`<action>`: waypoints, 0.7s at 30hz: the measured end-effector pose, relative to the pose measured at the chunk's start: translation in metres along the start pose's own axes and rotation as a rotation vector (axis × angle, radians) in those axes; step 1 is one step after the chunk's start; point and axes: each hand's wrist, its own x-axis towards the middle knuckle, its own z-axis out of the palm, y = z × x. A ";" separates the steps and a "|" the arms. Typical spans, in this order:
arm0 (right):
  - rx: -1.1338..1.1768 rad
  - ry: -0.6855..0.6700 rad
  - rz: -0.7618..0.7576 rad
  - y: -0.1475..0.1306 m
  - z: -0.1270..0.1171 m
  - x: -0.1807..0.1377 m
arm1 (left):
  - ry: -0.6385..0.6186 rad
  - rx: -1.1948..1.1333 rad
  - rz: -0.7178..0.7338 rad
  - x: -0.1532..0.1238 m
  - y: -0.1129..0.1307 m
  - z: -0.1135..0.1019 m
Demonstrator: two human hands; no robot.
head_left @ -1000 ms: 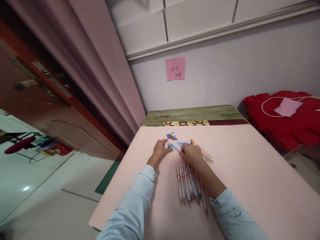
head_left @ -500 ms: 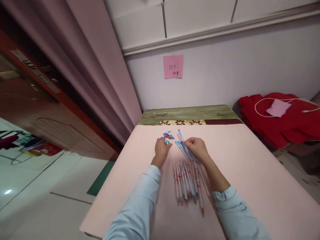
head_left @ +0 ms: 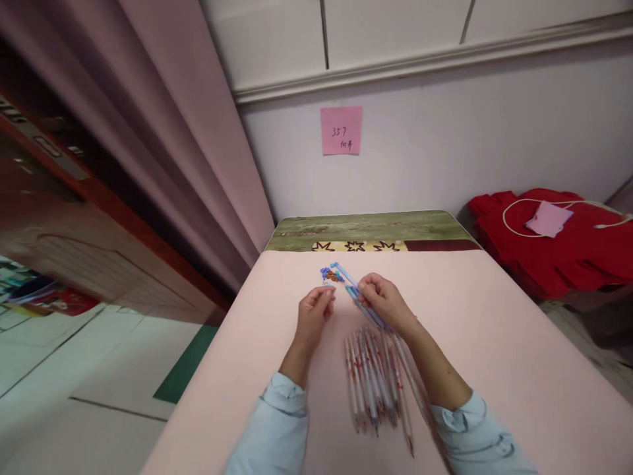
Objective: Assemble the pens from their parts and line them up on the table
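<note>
My right hand point(head_left: 383, 302) is closed around a small bundle of blue pen barrels point(head_left: 352, 290) that point up and to the left. My left hand point(head_left: 314, 313) is lifted a little off the pink table top point(head_left: 494, 356), its fingertips pinched on a tiny piece I cannot make out. Just beyond both hands lies a small heap of blue and brown pen caps point(head_left: 330, 274). Below my right hand, several white and red pens point(head_left: 373, 376) lie side by side on the table.
A pink sticky note point(head_left: 341, 130) hangs on the wall ahead. A red cloth pile point(head_left: 554, 247) with a white cord and a pink slip sits to the right. A curtain point(head_left: 198, 145) and a wooden door are to the left. A green patterned cloth point(head_left: 370, 227) covers the table's far end.
My right hand has lifted the blue barrels off the table and swung them to the left. My left hand drew back from the cap heap with its fingertips pinched.
</note>
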 end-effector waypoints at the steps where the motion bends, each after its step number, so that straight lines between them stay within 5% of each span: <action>1: 0.016 -0.055 -0.005 -0.002 0.005 -0.002 | -0.060 -0.065 -0.057 -0.003 0.002 0.003; 4: 0.061 -0.175 0.041 -0.002 0.020 -0.006 | -0.146 -0.211 -0.148 -0.008 0.003 0.009; 12: 0.019 -0.224 0.187 0.004 0.034 -0.009 | -0.054 -0.433 -0.169 -0.006 0.003 0.006; 21: 0.232 -0.272 0.359 -0.004 0.028 -0.013 | -0.141 -0.333 -0.131 -0.008 0.002 0.004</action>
